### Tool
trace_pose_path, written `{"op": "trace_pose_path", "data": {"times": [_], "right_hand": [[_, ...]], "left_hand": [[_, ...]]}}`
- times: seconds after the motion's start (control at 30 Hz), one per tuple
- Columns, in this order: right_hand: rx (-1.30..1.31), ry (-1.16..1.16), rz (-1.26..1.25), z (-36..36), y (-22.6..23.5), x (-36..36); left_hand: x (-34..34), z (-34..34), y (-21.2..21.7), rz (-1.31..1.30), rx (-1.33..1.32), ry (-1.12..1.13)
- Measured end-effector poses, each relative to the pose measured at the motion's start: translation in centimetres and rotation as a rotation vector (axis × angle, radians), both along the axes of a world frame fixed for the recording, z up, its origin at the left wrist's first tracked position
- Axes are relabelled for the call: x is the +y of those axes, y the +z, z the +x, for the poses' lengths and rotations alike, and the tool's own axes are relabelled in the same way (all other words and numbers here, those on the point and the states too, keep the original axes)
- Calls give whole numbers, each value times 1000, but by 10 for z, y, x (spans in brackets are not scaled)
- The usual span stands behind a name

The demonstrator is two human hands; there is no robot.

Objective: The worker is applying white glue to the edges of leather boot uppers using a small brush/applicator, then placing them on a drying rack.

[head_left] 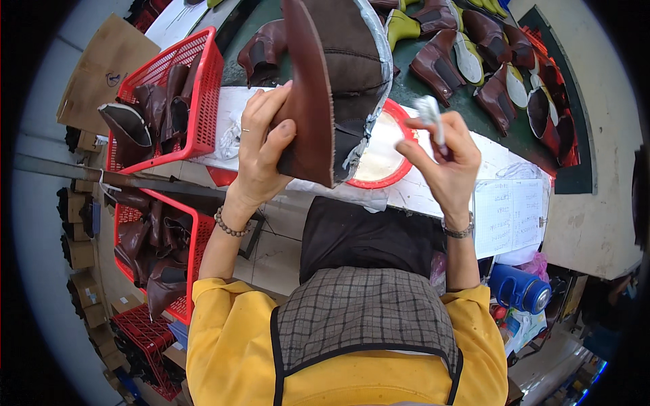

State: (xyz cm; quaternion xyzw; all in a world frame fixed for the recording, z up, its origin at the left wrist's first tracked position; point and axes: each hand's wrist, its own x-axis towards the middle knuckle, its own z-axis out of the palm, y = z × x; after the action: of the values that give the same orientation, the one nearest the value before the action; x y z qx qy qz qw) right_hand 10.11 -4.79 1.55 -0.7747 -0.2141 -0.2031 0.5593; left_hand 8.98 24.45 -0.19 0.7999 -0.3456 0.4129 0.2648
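left hand [265, 149] gripping 1 boot [313, 111] | right hand [448, 162] pinching 1 brush [430, 111] | 1 basin [399, 172]

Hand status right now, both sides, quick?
Left hand: closed, holding the brown leather boot upper.
Right hand: closed, holding a small white-tipped tool, too blurred to identify surely.

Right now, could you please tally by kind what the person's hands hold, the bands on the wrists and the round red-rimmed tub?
Brown boot upper, in the left hand: 1
White-headed tool, blurred, in the right hand: 1
Wrist bands: 2
Red-rimmed tub: 1
Total: 5
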Motion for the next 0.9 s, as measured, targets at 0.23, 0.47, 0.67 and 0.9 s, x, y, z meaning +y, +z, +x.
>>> {"op": "trace_pose_path", "data": {"times": [0.23,0.47,0.67,0.9], "right_hand": [[68,10,-167,15,1,38],[-40,-105,-266,18,-6,43],[50,-109,-60,10,-6,20],[144,-268,-138,-5,-31,-38]], "left_hand": [[-28,7,4,-18,-20,1],[-31,6,-5,70,24,26],[-31,9,-12,-232,120,-5],[-28,15,-6,-107,-36,-42]]}}
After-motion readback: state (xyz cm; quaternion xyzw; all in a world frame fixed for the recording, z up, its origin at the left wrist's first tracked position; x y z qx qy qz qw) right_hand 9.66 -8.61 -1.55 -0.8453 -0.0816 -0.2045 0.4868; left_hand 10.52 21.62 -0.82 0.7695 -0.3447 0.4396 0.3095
